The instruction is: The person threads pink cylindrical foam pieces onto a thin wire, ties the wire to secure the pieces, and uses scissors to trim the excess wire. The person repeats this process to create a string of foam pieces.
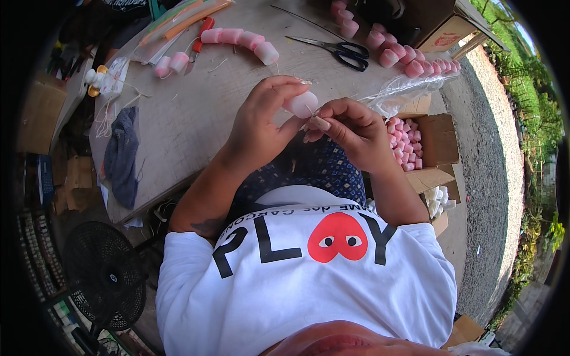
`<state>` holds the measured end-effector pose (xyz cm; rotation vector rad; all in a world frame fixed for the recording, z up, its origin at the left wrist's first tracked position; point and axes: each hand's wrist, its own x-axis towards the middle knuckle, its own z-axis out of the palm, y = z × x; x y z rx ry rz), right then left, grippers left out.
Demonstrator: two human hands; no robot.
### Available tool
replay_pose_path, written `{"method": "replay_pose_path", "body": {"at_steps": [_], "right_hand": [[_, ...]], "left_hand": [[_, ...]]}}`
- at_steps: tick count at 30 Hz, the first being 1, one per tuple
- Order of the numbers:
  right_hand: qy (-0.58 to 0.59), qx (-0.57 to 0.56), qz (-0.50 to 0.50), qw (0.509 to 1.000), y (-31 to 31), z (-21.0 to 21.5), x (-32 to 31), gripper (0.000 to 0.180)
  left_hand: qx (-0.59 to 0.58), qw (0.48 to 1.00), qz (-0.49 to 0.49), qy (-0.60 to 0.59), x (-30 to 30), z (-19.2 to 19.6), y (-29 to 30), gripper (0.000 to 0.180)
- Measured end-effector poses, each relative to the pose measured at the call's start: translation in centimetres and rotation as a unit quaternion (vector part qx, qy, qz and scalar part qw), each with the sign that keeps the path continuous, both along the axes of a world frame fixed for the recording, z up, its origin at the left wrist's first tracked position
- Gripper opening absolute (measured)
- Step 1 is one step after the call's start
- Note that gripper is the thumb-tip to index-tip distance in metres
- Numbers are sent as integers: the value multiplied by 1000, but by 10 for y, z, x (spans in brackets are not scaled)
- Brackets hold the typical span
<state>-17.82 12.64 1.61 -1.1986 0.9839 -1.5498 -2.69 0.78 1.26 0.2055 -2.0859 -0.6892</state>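
Left hand (261,121) pinches pink foam piece (300,104); right hand (350,133) fingers (320,123) touching it, above table (196,113).

Both forearms rise from the lower middle of the view and converge toward twelve o'clock, meeting just above centre. The left hand (261,121) sits at about eleven o'clock from centre, back of the hand up, wrist bent slightly inward, fingers curled with the thumb and fingertips closed in a pinch at its upper right. The right hand (350,130) lies just right of it at about one o'clock, knuckles up, fingers bunched, its thumb and forefinger pressed together and pointing left at the left hand's fingertips. The two hands touch at their tips. The left forearm bears a dark mark near the elbow.
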Motion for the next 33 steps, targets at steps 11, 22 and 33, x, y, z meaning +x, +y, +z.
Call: {"method": "replay_pose_path", "body": {"at_steps": [11,22,33], "right_hand": [[7,18,-14,1000,-4,-2,-2,12],[-175,55,72,980,-7,4,-2,13],[-172,2,25,985,-10,-3,-4,10]], "left_hand": [[26,999,16,-15,1,-4,-1,46],[16,998,-67,-8,-7,-21,-8,54],[2,997,-73,-12,-7,-23,-8,54]]}}
